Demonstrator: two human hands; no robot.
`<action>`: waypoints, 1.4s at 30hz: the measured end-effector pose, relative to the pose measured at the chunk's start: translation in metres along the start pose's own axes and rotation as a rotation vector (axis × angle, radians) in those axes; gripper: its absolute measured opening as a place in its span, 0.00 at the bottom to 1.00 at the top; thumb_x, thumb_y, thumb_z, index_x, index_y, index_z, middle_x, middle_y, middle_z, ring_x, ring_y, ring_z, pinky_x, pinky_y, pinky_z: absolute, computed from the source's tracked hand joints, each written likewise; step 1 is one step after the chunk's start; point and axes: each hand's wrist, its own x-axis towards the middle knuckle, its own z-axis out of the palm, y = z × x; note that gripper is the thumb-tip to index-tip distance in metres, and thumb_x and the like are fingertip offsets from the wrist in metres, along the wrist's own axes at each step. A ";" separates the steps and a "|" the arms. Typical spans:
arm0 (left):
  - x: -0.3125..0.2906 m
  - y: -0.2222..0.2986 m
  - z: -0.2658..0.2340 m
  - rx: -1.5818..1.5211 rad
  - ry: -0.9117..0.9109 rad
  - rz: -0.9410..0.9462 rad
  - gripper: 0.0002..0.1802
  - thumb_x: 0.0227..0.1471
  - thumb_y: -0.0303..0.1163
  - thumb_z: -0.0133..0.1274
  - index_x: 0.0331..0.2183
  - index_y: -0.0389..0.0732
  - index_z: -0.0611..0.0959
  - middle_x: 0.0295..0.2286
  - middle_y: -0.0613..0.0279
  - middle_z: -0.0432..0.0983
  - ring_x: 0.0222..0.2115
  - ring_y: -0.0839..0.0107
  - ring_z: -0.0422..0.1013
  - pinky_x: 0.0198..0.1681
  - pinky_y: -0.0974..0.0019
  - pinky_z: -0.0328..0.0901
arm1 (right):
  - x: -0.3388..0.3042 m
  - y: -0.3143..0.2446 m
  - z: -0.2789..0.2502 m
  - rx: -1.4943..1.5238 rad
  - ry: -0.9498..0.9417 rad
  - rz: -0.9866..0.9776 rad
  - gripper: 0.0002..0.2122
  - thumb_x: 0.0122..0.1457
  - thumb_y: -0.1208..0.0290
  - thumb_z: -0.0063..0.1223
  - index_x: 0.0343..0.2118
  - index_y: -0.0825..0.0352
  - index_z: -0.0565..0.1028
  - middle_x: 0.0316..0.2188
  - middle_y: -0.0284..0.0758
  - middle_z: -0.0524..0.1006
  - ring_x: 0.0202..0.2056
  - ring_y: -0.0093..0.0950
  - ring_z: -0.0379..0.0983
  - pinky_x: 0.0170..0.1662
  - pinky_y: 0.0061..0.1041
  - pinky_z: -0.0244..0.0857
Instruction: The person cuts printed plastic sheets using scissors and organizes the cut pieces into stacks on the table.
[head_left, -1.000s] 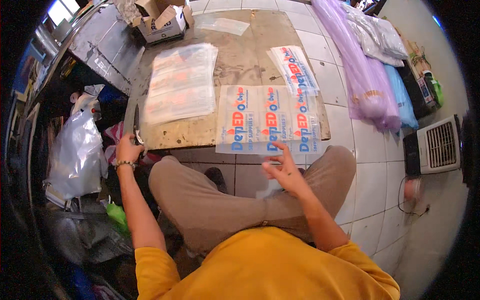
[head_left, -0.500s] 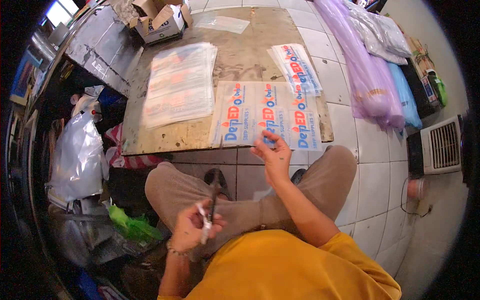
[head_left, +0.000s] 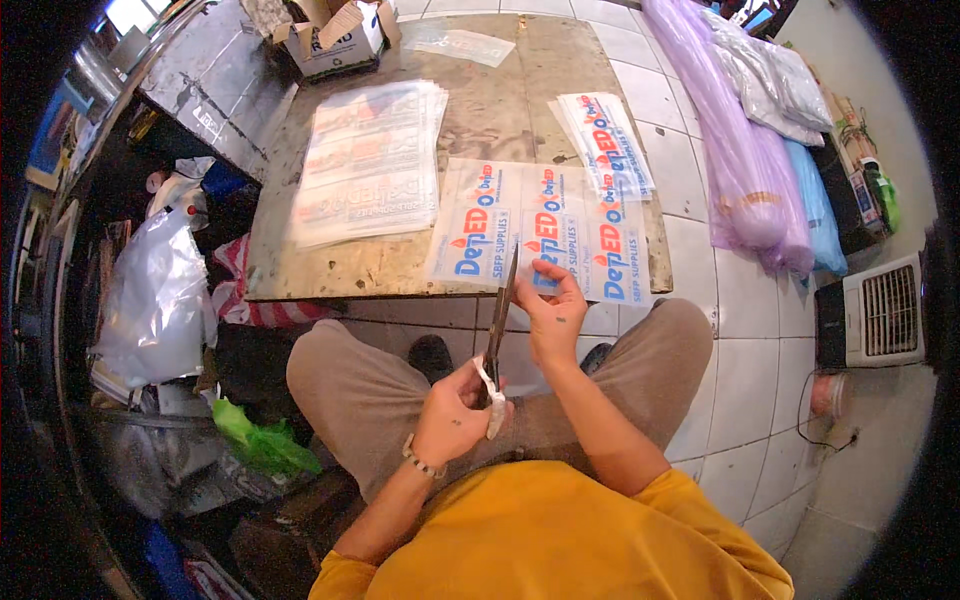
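At the sheet [head_left: 512,212], curved right fingers [head_left: 552,271]

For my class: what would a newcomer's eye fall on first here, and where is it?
Probably the clear sheet with bold blue and red print, at the near edge of the table by the right hand. Next, the dark scissors with white-wrapped handles, held in the left hand, pointing toward the table. Then the long lilac plastic bundle beyond the table's right side.

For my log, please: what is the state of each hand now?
Left hand: closed, holding scissors.
Right hand: apparently closed on the near edge of the printed sheet.
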 end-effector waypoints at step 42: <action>0.026 0.000 0.007 -0.078 0.031 -0.005 0.45 0.48 0.24 0.67 0.63 0.30 0.63 0.42 0.50 0.81 0.37 0.70 0.78 0.36 0.68 0.75 | -0.015 0.011 -0.013 -0.109 -0.092 -0.089 0.31 0.58 0.85 0.58 0.65 0.69 0.63 0.58 0.41 0.71 0.46 0.26 0.76 0.46 0.25 0.76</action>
